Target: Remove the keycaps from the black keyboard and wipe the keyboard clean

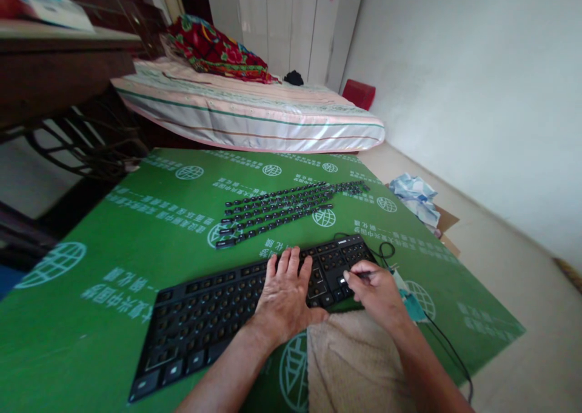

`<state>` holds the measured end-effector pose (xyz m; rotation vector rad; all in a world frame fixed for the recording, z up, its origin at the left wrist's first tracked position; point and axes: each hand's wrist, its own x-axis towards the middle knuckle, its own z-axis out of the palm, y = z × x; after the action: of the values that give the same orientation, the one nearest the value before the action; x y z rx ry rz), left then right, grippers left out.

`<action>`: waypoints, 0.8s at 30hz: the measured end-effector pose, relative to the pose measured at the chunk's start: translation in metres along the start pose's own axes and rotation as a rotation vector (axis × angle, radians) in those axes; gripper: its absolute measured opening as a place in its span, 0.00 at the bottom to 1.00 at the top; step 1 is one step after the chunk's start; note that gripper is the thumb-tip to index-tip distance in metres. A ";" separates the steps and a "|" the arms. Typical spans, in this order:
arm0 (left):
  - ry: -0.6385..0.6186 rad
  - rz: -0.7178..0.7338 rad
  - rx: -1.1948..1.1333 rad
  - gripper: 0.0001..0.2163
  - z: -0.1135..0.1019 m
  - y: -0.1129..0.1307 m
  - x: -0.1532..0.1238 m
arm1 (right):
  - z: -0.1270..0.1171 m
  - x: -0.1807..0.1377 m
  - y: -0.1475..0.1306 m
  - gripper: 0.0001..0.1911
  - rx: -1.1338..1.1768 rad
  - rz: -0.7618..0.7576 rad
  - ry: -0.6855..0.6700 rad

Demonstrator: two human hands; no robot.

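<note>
A black keyboard [204, 316] lies slantwise across the green table, most of its keycaps off and the sockets bare. Several keycaps, such as those at its lower left corner, are still on it. My left hand [284, 298] rests flat on the keyboard right of its middle, fingers spread. Over the right end, my right hand [375, 288] has thumb and fingers pinched together by the number pad. Something small and dark shows at the fingers, too hidden to name. Loose black keycaps [273, 210] lie in several long rows behind the keyboard.
A brown cloth [354, 364] lies against the keyboard's front edge, under my right forearm. The black cable [448, 340] trails off to the right, past a teal-and-white packet [411, 304]. Beyond the green table [150, 219] stands a bed [254, 116]; crumpled blue-white plastic [413, 198] is on the floor.
</note>
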<state>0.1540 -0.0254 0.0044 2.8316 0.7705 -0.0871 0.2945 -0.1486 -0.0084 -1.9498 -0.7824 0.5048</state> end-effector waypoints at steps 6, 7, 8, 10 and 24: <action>-0.001 -0.004 -0.007 0.46 -0.001 0.000 0.000 | 0.003 0.008 -0.006 0.11 -0.144 -0.071 -0.032; -0.002 -0.004 -0.007 0.46 0.000 0.000 0.000 | 0.004 0.009 -0.008 0.11 -0.177 -0.087 -0.030; -0.001 -0.002 -0.007 0.45 0.000 0.000 -0.001 | 0.005 0.011 -0.009 0.10 -0.203 -0.101 -0.027; 0.007 0.002 -0.007 0.45 0.000 0.000 -0.001 | 0.007 0.014 -0.010 0.09 -0.234 -0.126 -0.021; 0.004 -0.003 -0.012 0.46 0.001 0.001 0.001 | 0.007 0.016 -0.001 0.08 -0.162 -0.201 -0.043</action>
<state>0.1550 -0.0258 0.0038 2.8198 0.7734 -0.0775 0.3011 -0.1332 -0.0110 -1.9850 -1.0625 0.3720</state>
